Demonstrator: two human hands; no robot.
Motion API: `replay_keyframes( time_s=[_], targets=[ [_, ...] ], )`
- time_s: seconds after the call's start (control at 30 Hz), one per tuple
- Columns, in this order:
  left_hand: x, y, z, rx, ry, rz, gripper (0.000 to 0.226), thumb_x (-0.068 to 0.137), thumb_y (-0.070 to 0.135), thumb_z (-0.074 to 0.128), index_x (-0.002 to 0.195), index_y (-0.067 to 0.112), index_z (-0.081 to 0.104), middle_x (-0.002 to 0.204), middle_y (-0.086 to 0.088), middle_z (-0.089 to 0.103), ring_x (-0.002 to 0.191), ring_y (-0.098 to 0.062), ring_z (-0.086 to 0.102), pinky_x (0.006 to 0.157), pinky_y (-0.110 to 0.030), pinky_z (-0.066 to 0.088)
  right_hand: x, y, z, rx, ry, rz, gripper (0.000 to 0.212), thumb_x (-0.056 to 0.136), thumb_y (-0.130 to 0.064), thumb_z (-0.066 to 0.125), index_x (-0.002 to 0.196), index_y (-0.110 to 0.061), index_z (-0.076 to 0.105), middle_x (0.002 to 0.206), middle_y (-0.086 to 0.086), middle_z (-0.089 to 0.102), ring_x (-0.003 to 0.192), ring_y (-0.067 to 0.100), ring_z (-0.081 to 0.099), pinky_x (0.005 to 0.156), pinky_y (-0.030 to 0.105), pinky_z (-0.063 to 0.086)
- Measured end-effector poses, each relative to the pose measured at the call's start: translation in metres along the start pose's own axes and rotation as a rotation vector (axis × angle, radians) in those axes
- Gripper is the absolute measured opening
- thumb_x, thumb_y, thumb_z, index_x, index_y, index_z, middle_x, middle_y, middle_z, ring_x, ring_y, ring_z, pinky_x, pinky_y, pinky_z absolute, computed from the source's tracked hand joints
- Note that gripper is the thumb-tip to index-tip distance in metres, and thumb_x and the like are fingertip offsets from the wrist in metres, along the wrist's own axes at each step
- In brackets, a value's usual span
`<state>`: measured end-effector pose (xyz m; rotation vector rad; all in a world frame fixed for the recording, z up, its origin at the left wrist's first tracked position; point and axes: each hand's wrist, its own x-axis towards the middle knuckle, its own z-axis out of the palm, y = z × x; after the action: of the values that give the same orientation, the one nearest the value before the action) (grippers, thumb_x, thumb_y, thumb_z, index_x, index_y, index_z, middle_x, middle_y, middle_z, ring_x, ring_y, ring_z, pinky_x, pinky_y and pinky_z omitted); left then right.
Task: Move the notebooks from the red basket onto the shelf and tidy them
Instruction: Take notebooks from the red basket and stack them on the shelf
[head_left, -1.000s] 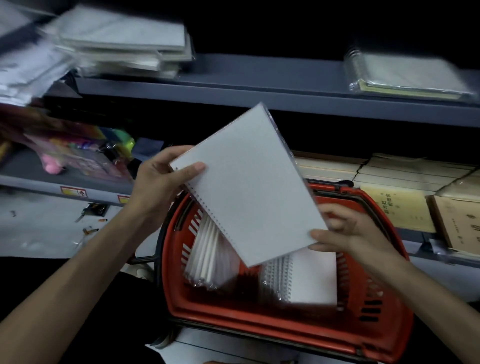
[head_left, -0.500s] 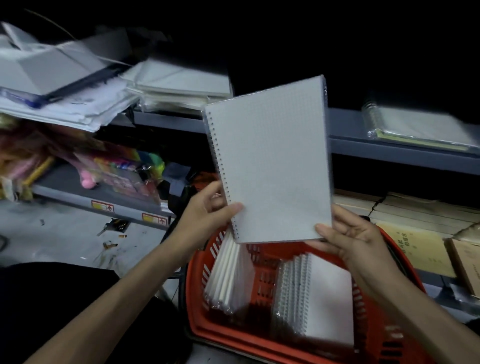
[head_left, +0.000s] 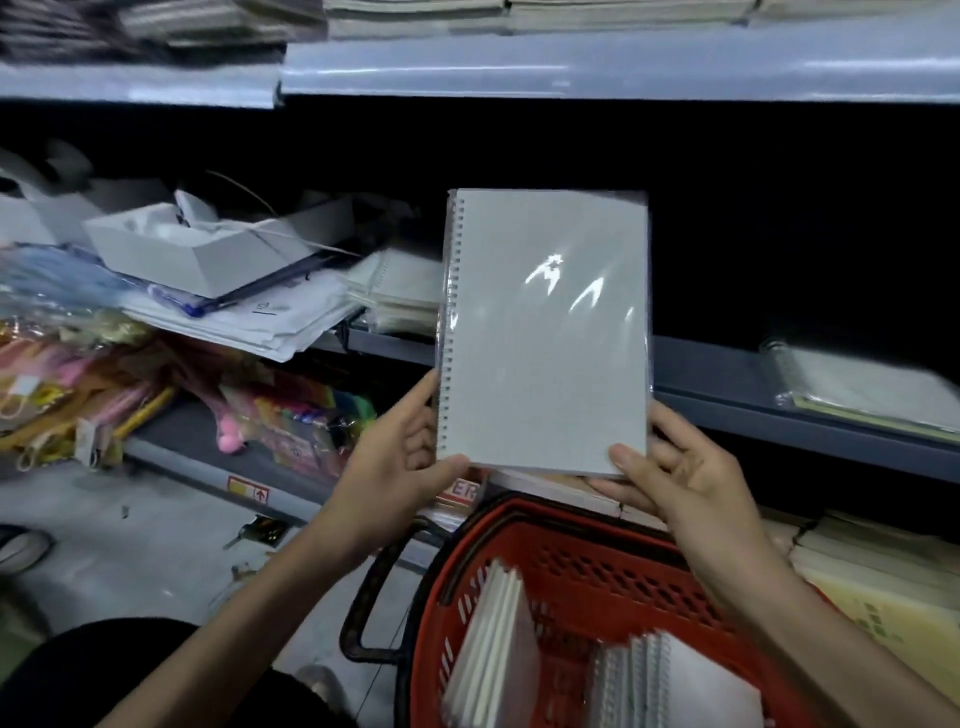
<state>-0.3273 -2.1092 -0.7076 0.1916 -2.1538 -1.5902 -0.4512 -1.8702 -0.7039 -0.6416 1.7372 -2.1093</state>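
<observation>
A grey spiral notebook (head_left: 545, 332) in clear wrap stands upright in front of the dark shelf opening. My left hand (head_left: 400, 457) grips its lower left corner by the spiral. Gripping the lower right corner is my right hand (head_left: 670, 478), thumb on the cover. Below them sits the red basket (head_left: 587, 561), holding more spiral notebooks (head_left: 670, 680) standing on edge. The grey shelf (head_left: 727, 384) runs behind the held notebook, with a small stack of notebooks (head_left: 400, 296) to its left and a wrapped notebook (head_left: 872, 389) lying at the right.
A white box (head_left: 192, 249) and loose papers crowd the shelf's left end. Colourful packaged toys (head_left: 291, 421) fill the lower left shelf. Stacked books (head_left: 872, 577) lie at the lower right. Another shelf edge (head_left: 571, 73) runs overhead. The basket's black handle (head_left: 363, 613) hangs left.
Both hands have lifted the notebook higher and turned it upright, square to the shelf opening. My view has tilted up, so the basket sits lower in frame.
</observation>
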Motion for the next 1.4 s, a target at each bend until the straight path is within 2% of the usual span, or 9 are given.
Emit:
replay_keyframes(
  time_s=[0.27, 0.47, 0.57, 0.7, 0.9, 1.0, 1.17, 1.27, 1.4],
  targets=[
    [0.077, 0.029, -0.079, -0.007, 0.093, 0.080, 0.072, 0.091, -0.020, 0.061, 0.146, 0.024, 0.047, 0.130, 0.015, 0.069, 0.121, 0.000, 0.066, 0.100, -0.016, 0.051, 0.086, -0.036, 0.074, -0.100, -0.134, -0.110, 0.068, 0.094, 0.014, 0.060, 0.145, -0.026, 0.040, 0.107, 0.017, 0.075, 0.089, 0.032, 0.078, 0.080, 0.031, 0.064],
    [0.158, 0.041, -0.126, 0.143, 0.116, 0.149, 0.039, 0.100, -0.004, 0.061, 0.137, 0.006, 0.054, 0.099, 0.000, 0.070, 0.074, -0.005, 0.064, 0.062, -0.018, 0.049, 0.167, -0.044, 0.117, -0.183, -0.035, -0.192, 0.032, 0.100, 0.009, 0.054, 0.130, -0.002, 0.051, 0.083, 0.016, 0.069, 0.060, 0.019, 0.075, 0.051, 0.024, 0.057],
    [0.179, 0.029, -0.136, 0.369, 0.250, 0.032, 0.032, 0.099, 0.012, 0.069, 0.128, 0.001, 0.064, 0.065, 0.003, 0.065, 0.049, -0.005, 0.055, 0.051, -0.025, 0.047, 0.187, -0.033, 0.130, -0.532, 0.074, -0.096, 0.020, 0.099, -0.017, 0.067, 0.108, 0.000, 0.062, 0.070, 0.010, 0.072, 0.049, 0.022, 0.070, 0.044, 0.030, 0.050],
    [0.172, 0.009, -0.135, 0.560, 0.362, -0.113, 0.026, 0.094, 0.023, 0.074, 0.114, 0.006, 0.074, 0.064, -0.004, 0.069, 0.036, 0.004, 0.050, 0.060, -0.029, 0.047, 0.182, -0.020, 0.133, -1.042, 0.206, -0.089, 0.047, 0.087, -0.057, 0.073, 0.074, -0.012, 0.069, 0.064, 0.004, 0.070, 0.065, 0.025, 0.069, 0.067, 0.039, 0.061],
    [0.142, 0.021, -0.136, 0.658, 0.413, -0.120, 0.035, 0.089, 0.035, 0.075, 0.121, 0.021, 0.072, 0.070, 0.009, 0.071, 0.083, -0.015, 0.071, 0.089, -0.036, 0.056, 0.162, -0.036, 0.115, -1.058, 0.151, -0.110, 0.053, 0.082, -0.059, 0.075, 0.120, -0.023, 0.067, 0.093, 0.001, 0.073, 0.093, 0.024, 0.068, 0.076, 0.037, 0.057],
    [0.121, 0.036, -0.130, 0.757, 0.338, -0.090, 0.059, 0.082, 0.058, 0.066, 0.133, 0.029, 0.064, 0.096, 0.011, 0.073, 0.098, -0.016, 0.069, 0.093, -0.044, 0.056, 0.150, -0.047, 0.104, -1.085, 0.057, -0.171, 0.064, 0.084, -0.059, 0.071, 0.138, -0.027, 0.057, 0.110, 0.001, 0.070, 0.109, 0.023, 0.065, 0.088, 0.039, 0.055],
    [0.089, 0.061, -0.098, 0.961, 0.115, -0.048, 0.108, 0.069, 0.087, 0.051, 0.162, 0.037, 0.029, 0.164, 0.001, 0.036, 0.149, -0.024, 0.037, 0.113, -0.050, 0.043, 0.118, -0.066, 0.079, -1.263, -0.108, -0.201, 0.097, 0.084, -0.076, 0.058, 0.162, -0.030, 0.021, 0.160, 0.007, 0.027, 0.149, 0.031, 0.027, 0.117, 0.044, 0.035],
    [0.074, 0.068, -0.072, 0.992, 0.041, -0.009, 0.107, 0.076, 0.084, 0.061, 0.164, 0.040, 0.017, 0.170, 0.004, 0.024, 0.153, -0.021, 0.032, 0.113, -0.049, 0.043, 0.102, -0.068, 0.054, -1.329, -0.177, -0.126, 0.112, 0.080, -0.083, 0.057, 0.164, -0.033, 0.003, 0.172, 0.004, -0.005, 0.159, 0.029, -0.006, 0.128, 0.045, 0.011],
    [0.054, 0.066, -0.033, 0.975, -0.044, 0.050, 0.102, 0.082, 0.078, 0.064, 0.164, 0.044, 0.013, 0.169, 0.010, 0.023, 0.152, -0.017, 0.033, 0.115, -0.049, 0.043, 0.075, -0.060, 0.014, -1.376, -0.250, -0.042, 0.123, 0.074, -0.089, 0.055, 0.162, -0.036, -0.012, 0.170, -0.001, -0.021, 0.157, 0.023, -0.021, 0.129, 0.045, 0.003]
  ],
)
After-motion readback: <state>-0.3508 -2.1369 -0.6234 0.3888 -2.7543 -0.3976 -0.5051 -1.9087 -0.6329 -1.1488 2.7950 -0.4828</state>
